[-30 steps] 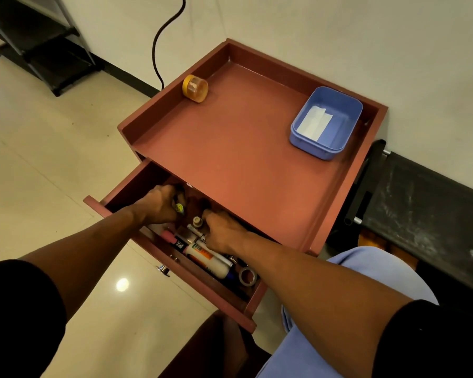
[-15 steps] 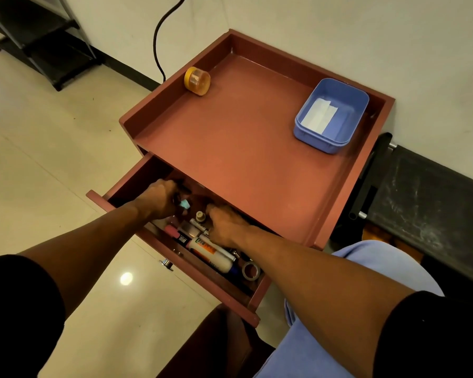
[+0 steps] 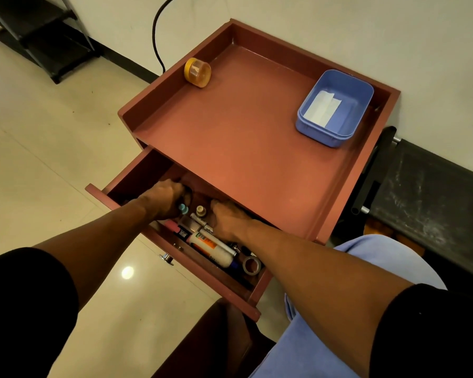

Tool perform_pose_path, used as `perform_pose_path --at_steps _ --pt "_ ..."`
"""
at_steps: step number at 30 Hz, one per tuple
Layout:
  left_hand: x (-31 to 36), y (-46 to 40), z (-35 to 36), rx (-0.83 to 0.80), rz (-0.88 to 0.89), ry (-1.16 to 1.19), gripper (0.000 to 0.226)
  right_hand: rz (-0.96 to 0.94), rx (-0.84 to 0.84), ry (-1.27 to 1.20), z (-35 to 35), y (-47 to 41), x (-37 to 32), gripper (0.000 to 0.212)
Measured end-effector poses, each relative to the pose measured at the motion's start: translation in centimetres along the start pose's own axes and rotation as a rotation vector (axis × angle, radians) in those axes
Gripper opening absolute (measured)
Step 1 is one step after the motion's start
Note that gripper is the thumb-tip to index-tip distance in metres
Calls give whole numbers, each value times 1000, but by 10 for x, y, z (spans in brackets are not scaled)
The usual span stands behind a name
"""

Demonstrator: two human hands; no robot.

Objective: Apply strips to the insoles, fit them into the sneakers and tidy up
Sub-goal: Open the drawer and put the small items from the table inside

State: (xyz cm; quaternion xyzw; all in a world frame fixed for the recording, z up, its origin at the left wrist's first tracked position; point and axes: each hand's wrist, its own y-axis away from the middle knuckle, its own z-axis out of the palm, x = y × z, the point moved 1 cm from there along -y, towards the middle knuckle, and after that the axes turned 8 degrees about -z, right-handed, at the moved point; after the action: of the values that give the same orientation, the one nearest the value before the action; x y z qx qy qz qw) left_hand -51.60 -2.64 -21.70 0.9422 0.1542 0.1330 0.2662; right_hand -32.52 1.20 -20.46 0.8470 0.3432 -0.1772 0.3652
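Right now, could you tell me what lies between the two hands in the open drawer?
In the head view, a small capped bottle stands between the left hand and the right hand in the drawer.

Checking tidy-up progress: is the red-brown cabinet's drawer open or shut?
Open. The red-brown drawer is pulled out, its pens and tape roll exposed, with the left hand and right hand inside.

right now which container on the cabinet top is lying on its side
The small orange jar with the yellow lid, at the back left; the blue tub sits upright.
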Motion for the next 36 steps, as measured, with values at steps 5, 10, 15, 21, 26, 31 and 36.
perform_pose_path --at_steps 5,10,15,21,26,31,36 --pt "-3 3 0 -58 -18 59 29 5 -30 26 -3 4 -1 55" --pt "2 17 -16 -56 -44 -31 41 -5 -78 113 -16 26 -14 52" --pt "10 52 -33 -24 26 -46 45 -12 -168 225 -28 56 -42 35" --pt "23 94 -80 268 184 78 23 -170 -90 194 -56 85 -84 14" --pt "34 81 -117 420 247 271 33 -212 135 233 -104 70 -92 34" --pt "56 41 -138 585 205 186 41 -170 235 371 -147 37 -68 49" --pt "70 -1 -151 505 212 -90 52 25 175 486 -165 -1 -25 60"
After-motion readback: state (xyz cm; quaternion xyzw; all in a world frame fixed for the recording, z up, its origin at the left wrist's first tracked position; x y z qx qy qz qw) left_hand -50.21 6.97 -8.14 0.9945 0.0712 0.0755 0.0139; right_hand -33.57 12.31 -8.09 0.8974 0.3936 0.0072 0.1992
